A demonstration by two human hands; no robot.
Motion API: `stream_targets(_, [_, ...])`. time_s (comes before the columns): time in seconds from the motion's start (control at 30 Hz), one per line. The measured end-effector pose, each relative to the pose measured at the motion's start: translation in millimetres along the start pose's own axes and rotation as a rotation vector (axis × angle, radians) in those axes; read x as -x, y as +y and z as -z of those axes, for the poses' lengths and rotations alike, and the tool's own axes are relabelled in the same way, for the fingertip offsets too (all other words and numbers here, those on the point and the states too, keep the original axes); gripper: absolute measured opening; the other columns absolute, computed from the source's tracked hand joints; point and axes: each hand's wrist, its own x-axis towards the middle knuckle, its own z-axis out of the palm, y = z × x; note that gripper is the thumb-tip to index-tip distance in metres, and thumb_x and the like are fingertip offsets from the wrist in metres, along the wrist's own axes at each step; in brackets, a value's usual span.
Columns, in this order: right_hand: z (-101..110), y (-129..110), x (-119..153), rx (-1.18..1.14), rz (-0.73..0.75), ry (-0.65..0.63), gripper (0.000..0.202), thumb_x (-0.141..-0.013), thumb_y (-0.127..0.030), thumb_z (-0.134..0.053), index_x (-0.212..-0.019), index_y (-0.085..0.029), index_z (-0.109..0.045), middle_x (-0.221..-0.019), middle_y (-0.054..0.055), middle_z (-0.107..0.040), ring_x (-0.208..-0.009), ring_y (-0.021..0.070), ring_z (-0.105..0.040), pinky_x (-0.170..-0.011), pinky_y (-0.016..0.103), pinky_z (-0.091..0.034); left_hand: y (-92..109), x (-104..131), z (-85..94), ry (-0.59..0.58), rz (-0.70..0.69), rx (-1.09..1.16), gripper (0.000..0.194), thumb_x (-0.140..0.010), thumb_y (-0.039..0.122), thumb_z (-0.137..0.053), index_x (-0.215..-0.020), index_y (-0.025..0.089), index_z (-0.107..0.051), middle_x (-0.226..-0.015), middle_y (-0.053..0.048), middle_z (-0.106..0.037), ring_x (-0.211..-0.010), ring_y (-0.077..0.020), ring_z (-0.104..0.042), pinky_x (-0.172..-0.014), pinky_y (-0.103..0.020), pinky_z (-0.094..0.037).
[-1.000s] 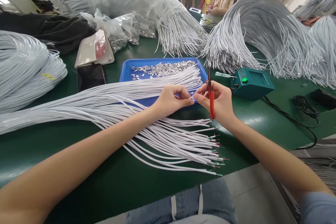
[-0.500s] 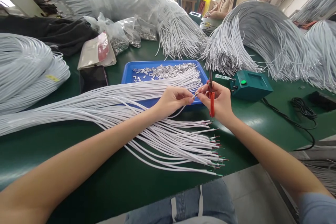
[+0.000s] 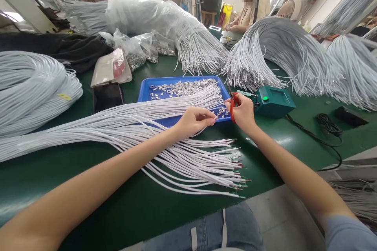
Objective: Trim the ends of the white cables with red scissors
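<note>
My left hand pinches the end of one white cable just in front of the blue tray. My right hand is closed around red-handled scissors at the tray's right corner, their dark blades pointing away from me. Small silver metal pieces lie in the tray, and a bundle of white cables reaches over them. Nearer to me, a second group of cables fans out with stripped ends showing red and green wires. A gap separates my two hands.
Right of the tray stands a green device with a black cord. Large grey cable bundles lie behind. At left are coiled cables, a phone and a pouch. A person sits across.
My right hand with the scissors has moved away from my left fingertips, toward the tray's right corner. The whole view has shifted, so the background sits lower.
</note>
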Motion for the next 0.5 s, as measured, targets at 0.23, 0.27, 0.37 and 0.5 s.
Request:
stream_targets(0.23, [-3, -12, 11, -0.313, -0.006, -0.131, 0.027, -0.064, -0.036, -0.076, -0.064, -0.019, -0.054, -0.065, -0.001, -0.06, -0.062, 0.0142, -0.054, -0.064, 0.029, -0.045, -2, -1, -0.7, 0.138, 0.036, 0.0, 0.018, -0.068, 0.027, -0.073, -0.07, 0.01, -0.067, -0.061, -0.001, -0.064, -0.052, -0.0071, -0.053, -0.051, -0.018, -0.045])
stream_targets(0.27, [-3, -15, 14, -0.348, -0.011, -0.152, 0.028, -0.065, -0.037, -0.076, -0.063, -0.02, -0.054, -0.065, -0.001, -0.06, -0.063, 0.0142, -0.054, -0.064, 0.029, -0.046, -3, -1, -0.7, 0.148, 0.051, 0.008, 0.019, -0.067, 0.028, -0.073, -0.069, 0.01, -0.066, -0.058, 0.0, -0.062, -0.049, -0.0063, -0.051, -0.048, -0.018, -0.043])
stream_targets(0.37, [-4, -22, 20, -0.383, -0.012, -0.202, 0.029, -0.068, -0.038, -0.075, -0.061, -0.019, -0.054, -0.068, 0.0, -0.063, -0.065, 0.014, -0.056, -0.065, 0.028, -0.047, -2, -2, -1.0, 0.155, 0.093, 0.045, 0.023, -0.064, 0.029, -0.076, -0.067, 0.011, -0.063, -0.051, 0.003, -0.055, -0.042, -0.0043, -0.045, -0.041, -0.016, -0.037])
stream_targets(0.5, [-4, -28, 24, -0.392, -0.002, -0.261, 0.027, -0.064, -0.033, -0.077, -0.063, -0.019, -0.055, -0.068, -0.001, -0.063, -0.061, 0.0127, -0.055, -0.061, 0.028, -0.046, -2, -2, -2.1, 0.147, 0.109, 0.077, 0.027, -0.061, 0.031, -0.079, -0.065, 0.011, -0.062, -0.049, 0.004, -0.054, -0.039, -0.0037, -0.044, -0.038, -0.016, -0.034])
